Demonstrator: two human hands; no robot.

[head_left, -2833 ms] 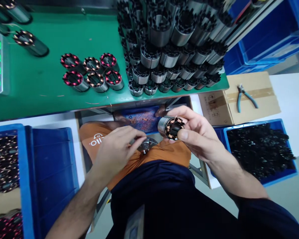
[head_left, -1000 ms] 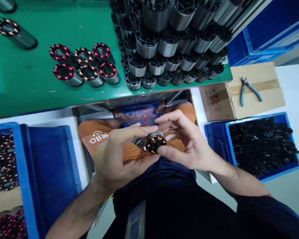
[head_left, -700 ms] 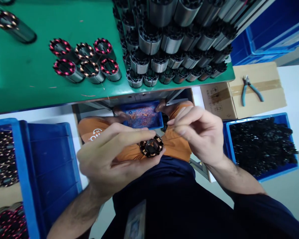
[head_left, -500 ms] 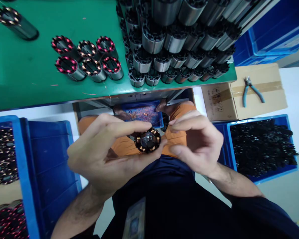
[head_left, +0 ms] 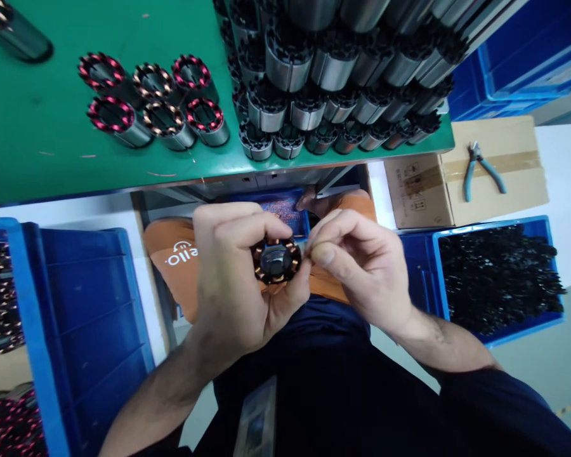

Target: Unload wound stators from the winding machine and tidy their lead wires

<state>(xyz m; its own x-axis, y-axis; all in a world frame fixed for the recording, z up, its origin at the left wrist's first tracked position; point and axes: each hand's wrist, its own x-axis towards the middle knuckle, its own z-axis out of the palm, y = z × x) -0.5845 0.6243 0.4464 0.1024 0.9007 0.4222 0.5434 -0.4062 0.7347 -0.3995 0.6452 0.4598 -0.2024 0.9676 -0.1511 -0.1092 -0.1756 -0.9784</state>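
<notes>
Wrapped around a motor stator (head_left: 276,260) with copper windings, my left hand (head_left: 238,273) holds it with its round end facing up at me, above my lap. My right hand (head_left: 361,266) is at the stator's right side, thumb and forefinger pinched together close to its rim. Whatever lies in that pinch is too small to make out. Several wound stators (head_left: 164,120), some with copper and some with red wire, stand on the green table (head_left: 124,168) ahead of me.
Stacked steel stator cores (head_left: 285,63) fill the table's right part. Cutting pliers (head_left: 478,166) lie on a cardboard box (head_left: 499,209). A blue bin (head_left: 497,343) of black parts is at right; another blue bin (head_left: 90,304) is at left. A blue tray (head_left: 285,197) with wire scraps sits below.
My right hand has moved left to the stator, its thumb and forefinger closing into a pinch. My left hand has turned and risen slightly with the stator. The view has shifted a little.
</notes>
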